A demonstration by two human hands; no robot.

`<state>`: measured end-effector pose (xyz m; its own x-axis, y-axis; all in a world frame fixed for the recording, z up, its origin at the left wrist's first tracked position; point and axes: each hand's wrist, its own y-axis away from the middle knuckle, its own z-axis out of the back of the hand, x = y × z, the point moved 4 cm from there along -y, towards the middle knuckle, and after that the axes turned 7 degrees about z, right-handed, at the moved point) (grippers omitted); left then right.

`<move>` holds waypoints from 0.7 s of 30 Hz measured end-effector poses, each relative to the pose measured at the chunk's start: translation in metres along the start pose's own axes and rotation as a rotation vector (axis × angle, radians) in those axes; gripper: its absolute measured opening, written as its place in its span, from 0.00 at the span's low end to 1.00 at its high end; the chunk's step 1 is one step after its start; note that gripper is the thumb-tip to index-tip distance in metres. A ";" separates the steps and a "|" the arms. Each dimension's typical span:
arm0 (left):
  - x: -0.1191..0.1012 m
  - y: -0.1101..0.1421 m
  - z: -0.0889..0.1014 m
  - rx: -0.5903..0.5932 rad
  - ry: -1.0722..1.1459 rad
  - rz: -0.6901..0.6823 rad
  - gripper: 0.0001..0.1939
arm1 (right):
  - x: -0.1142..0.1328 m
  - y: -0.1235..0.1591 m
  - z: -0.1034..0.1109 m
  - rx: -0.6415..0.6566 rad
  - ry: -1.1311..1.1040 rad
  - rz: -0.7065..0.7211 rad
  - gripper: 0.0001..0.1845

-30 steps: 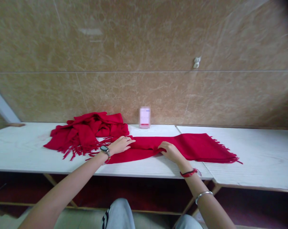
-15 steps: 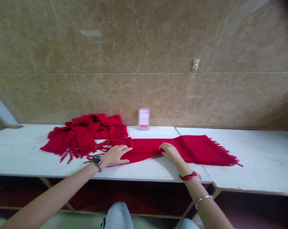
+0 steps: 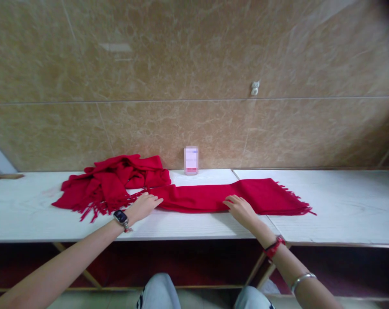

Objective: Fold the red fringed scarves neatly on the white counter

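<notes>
A long red fringed scarf [image 3: 214,196] lies folded lengthwise across the white table [image 3: 188,225], stretched left to right. My left hand [image 3: 143,204] rests flat, fingers stretched out, on the scarf's left end near its fringe. Over the scarf's near edge toward the middle, my right hand [image 3: 241,207] lies flat with fingers extended. A heap of more red scarves [image 3: 110,182] sits to the left of my left hand.
A small pink card [image 3: 191,160] stands against the marble wall behind the scarf. A second white table [image 3: 342,210] adjoins on the right, with the scarf's right fringe on it. My knees show below the table edge.
Both hands slid apart along the scarf: the left hand moved left to its end, the right slightly right. The scarf lies straighter and flatter than before.
</notes>
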<state>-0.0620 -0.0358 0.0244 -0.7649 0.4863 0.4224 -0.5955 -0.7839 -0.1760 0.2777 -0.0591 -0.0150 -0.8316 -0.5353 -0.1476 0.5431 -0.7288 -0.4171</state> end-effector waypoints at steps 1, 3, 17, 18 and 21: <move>0.004 0.001 0.002 -0.008 -0.015 0.008 0.18 | -0.001 0.005 0.000 0.004 0.008 0.002 0.15; 0.008 0.003 0.009 -0.040 -0.035 0.014 0.14 | -0.004 0.013 0.001 0.008 0.008 -0.005 0.14; 0.007 0.013 -0.001 -0.047 0.013 -0.055 0.20 | -0.006 0.016 0.007 0.011 -0.123 -0.026 0.17; 0.010 0.010 0.002 -0.076 -0.005 -0.032 0.18 | -0.005 0.013 0.008 0.013 -0.138 0.008 0.18; 0.016 0.003 0.012 -0.148 -0.046 0.023 0.14 | -0.002 0.006 0.009 0.003 -0.184 0.099 0.23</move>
<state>-0.0732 -0.0350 0.0415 -0.7686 0.4480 0.4567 -0.6105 -0.7271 -0.3141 0.2838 -0.0662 -0.0088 -0.7390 -0.6733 -0.0220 0.6221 -0.6695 -0.4060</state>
